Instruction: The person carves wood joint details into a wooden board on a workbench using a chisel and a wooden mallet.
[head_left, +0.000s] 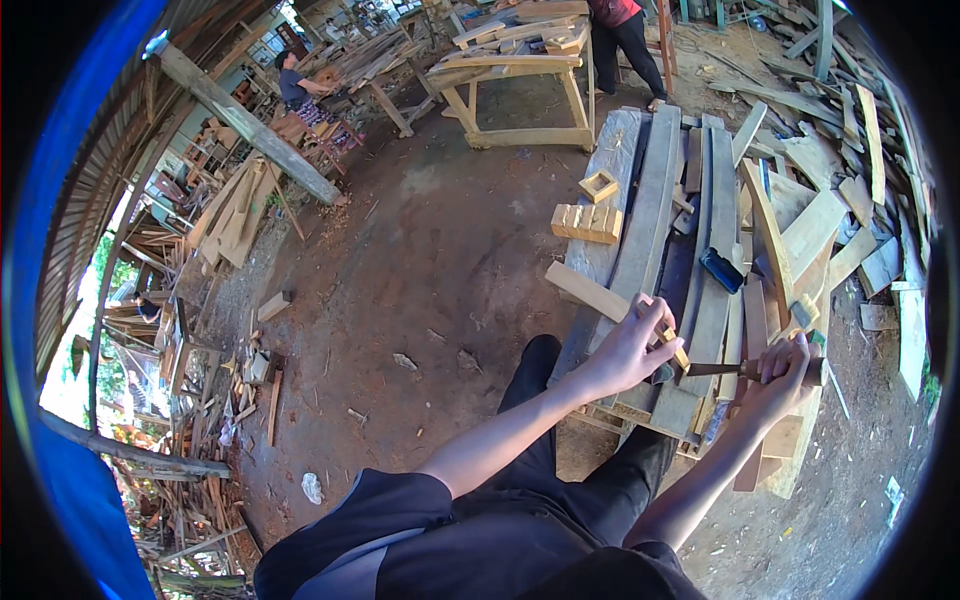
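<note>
While the left hand (635,348) is closed, thumb against fingers, on a pale wooden strip (588,290), the right hand (783,372) is wrapped round the wooden handle of a narrow-bladed tool (712,369). Head view. Strip lies slantwise above the near part of the plank-topped bench (640,235); one end juts up and left past the knuckles, a pale end shows beyond the fingertips. Cannot tell if both are one piece. Blade points left, its tip close by that pale end; contact unclear.

Farther up the bench: a row of wooden blocks (585,223), with a small square wooden frame (599,186) just beyond. Dark blue case (721,270) on the planks to the right. Scrap boards (815,235) heaped at right. Far off, a person in a red top (612,10) stands beside a wooden trestle (530,137); another person (300,92) sits at upper left.
</note>
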